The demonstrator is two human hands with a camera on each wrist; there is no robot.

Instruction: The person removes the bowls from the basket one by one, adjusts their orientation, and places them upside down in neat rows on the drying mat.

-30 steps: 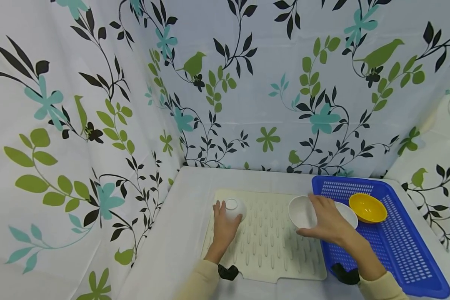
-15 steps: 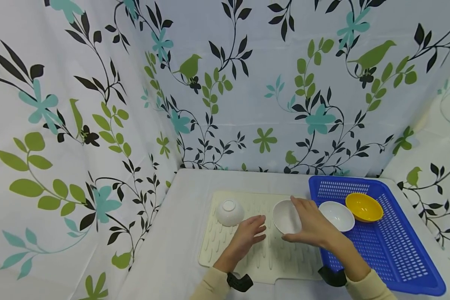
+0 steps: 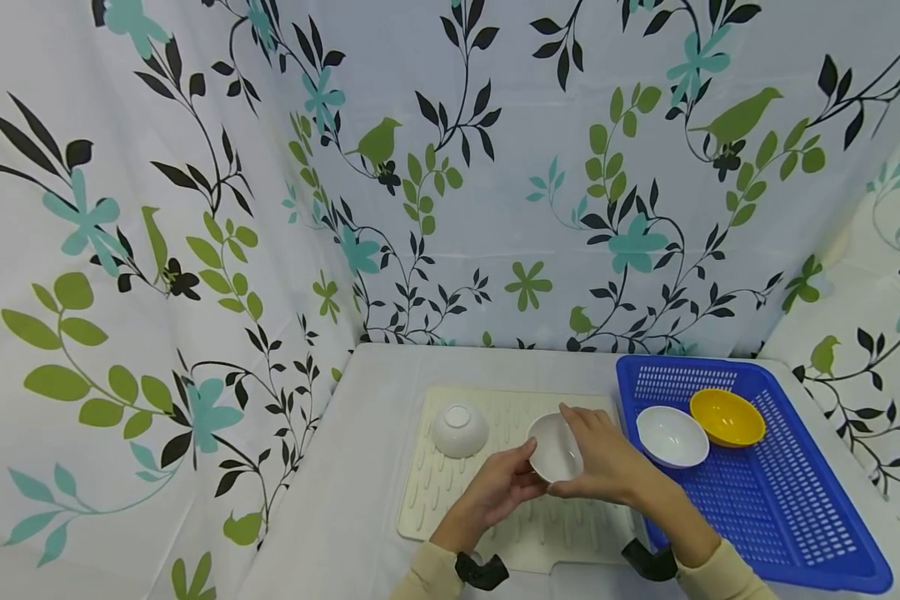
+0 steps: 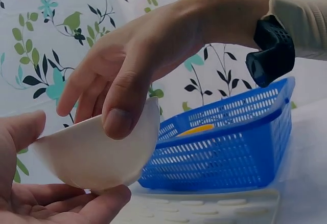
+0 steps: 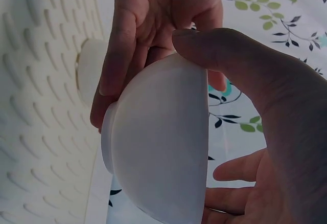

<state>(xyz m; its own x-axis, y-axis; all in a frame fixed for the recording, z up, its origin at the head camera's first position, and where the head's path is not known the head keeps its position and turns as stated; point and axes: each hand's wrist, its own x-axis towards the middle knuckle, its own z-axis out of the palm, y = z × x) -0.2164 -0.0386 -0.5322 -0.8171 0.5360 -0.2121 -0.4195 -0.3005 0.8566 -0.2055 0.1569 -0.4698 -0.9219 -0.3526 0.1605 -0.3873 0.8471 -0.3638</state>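
Both our left hand [image 3: 498, 487] and right hand [image 3: 606, 461] grip the white bowl [image 3: 557, 448] above the ribbed mat [image 3: 423, 492] in the head view; swung low, it could knock the mat's upturned bowl [image 3: 459, 435]. Left wrist view: our left fingers [image 4: 104, 203] prop the base; early right-hand release might drop it matward. Right wrist view: the smooth wall could slip our right thumb [image 5: 217, 47].
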